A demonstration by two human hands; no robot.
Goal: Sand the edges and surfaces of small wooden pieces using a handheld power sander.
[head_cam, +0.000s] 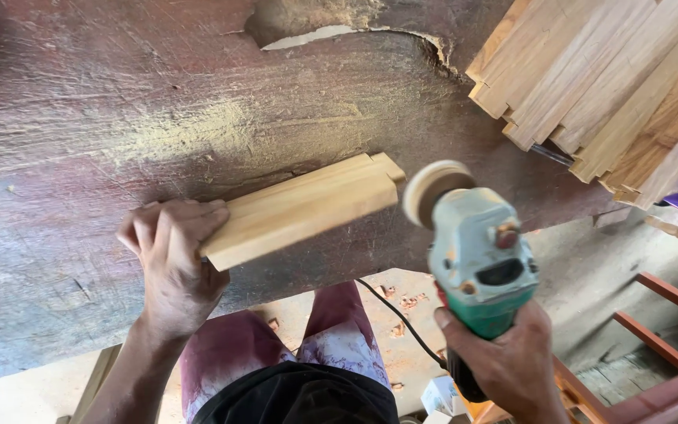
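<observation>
My left hand (173,251) grips the near end of a short pale wooden block (308,206) that lies on a dark, dusty slab of wood (119,118). The block has a stepped notch at its far end. My right hand (508,361) holds a green and grey angle grinder (480,251) by its body. Its round sanding disc (433,188) is right beside the notched end of the block; whether they touch I cannot tell. A black cord (398,314) runs down from the grinder.
A stack of similar pale wooden pieces (606,86) lies at the slab's upper right. A curved crack and chipped patch (339,31) mark the slab's far side. Reddish wooden frame bars (661,314) stand at the lower right. My knees in reddish shorts (292,345) are below the slab's edge.
</observation>
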